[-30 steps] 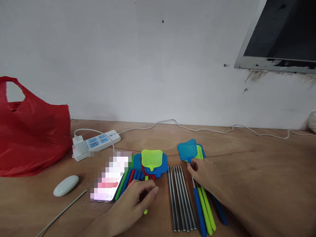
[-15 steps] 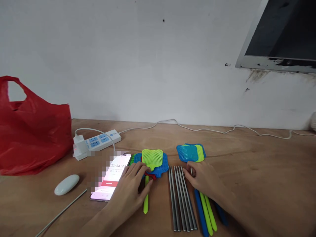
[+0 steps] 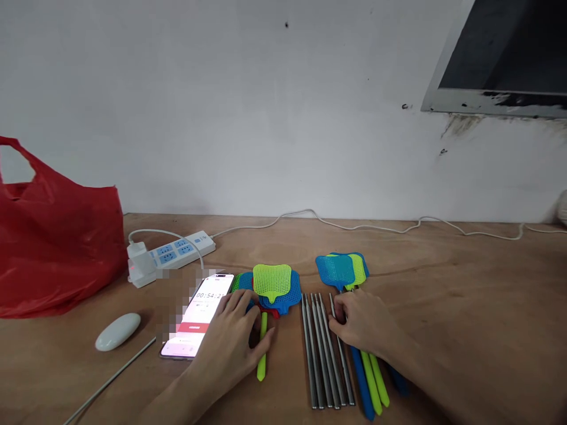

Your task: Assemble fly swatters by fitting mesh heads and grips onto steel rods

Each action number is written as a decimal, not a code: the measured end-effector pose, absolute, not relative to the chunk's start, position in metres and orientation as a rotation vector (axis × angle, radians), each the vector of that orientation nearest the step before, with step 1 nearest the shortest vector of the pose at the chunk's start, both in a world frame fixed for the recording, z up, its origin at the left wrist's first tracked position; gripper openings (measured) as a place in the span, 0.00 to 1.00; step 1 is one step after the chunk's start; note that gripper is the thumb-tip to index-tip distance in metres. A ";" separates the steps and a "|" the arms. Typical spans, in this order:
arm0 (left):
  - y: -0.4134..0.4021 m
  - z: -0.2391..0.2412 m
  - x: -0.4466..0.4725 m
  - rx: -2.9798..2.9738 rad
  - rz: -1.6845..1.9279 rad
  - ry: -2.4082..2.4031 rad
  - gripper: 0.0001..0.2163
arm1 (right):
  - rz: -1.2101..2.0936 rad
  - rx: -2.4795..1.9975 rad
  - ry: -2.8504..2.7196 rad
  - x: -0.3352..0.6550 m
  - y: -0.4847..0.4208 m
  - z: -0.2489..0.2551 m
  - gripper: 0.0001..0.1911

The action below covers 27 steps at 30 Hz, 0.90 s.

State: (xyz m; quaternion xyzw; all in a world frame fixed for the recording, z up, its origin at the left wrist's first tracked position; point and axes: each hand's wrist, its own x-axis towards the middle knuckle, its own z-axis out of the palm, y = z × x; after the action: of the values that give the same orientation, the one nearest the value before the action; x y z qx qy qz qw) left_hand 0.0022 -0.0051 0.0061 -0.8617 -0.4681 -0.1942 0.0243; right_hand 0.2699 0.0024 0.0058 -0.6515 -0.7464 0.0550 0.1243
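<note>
My left hand (image 3: pixel 234 327) rests with its fingers apart beside a stack of fly swatter heads, its thumb lying across a yellow-green handle (image 3: pixel 261 369). In that stack a yellow-green swatter head (image 3: pixel 271 280) overlaps a blue swatter head (image 3: pixel 292 298). Several silver metal rods (image 3: pixel 319 360) lie side by side on the table. My right hand (image 3: pixel 365 319) has its thumb and fingers closed on the rightmost metal rod (image 3: pixel 345 369), near its upper end. Beneath that hand run blue and yellow-green handles (image 3: pixel 372 383), with blue and yellow-green swatter heads (image 3: pixel 339 270) just beyond.
A phone (image 3: pixel 199 319) showing a timer lies left of my left hand. Farther left are a white oval object (image 3: pixel 118 332), a power strip (image 3: pixel 186 248) and a red plastic bag (image 3: pixel 62 242). A white cable (image 3: pixel 363 226) runs along the wall.
The rightmost metal rod has shifted slightly right, away from the others, with my right hand on it. My left hand's index finger has drawn back a little from the yellow-green swatter head.
</note>
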 end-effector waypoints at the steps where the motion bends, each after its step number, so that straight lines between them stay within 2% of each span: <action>1: -0.006 0.005 0.003 -2.677 -0.606 -1.440 0.11 | 0.149 -1.916 -2.159 0.269 0.002 0.005 0.10; 5: -0.010 0.005 0.007 -2.741 -0.669 -1.418 0.08 | 0.142 -1.934 -2.051 0.267 0.003 0.001 0.10; 13: -0.021 0.011 0.013 -3.085 -0.983 -1.504 0.07 | 0.694 -1.502 -1.585 0.272 0.017 -0.004 0.11; 17: -0.025 0.015 0.014 -3.238 -0.984 -1.735 0.11 | 0.873 -1.324 -1.364 0.279 0.026 0.003 0.10; 27: -0.025 0.009 0.018 -3.479 -1.364 -2.149 0.19 | 1.263 -1.010 -0.943 0.268 0.013 0.018 0.19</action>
State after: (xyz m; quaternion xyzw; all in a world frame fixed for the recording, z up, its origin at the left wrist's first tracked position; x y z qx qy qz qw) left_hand 0.0175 -0.0249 0.0087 -0.6731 -0.4157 -0.2639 -0.5518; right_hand 0.2675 0.0126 0.0178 -0.4346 -0.4055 0.5432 0.5931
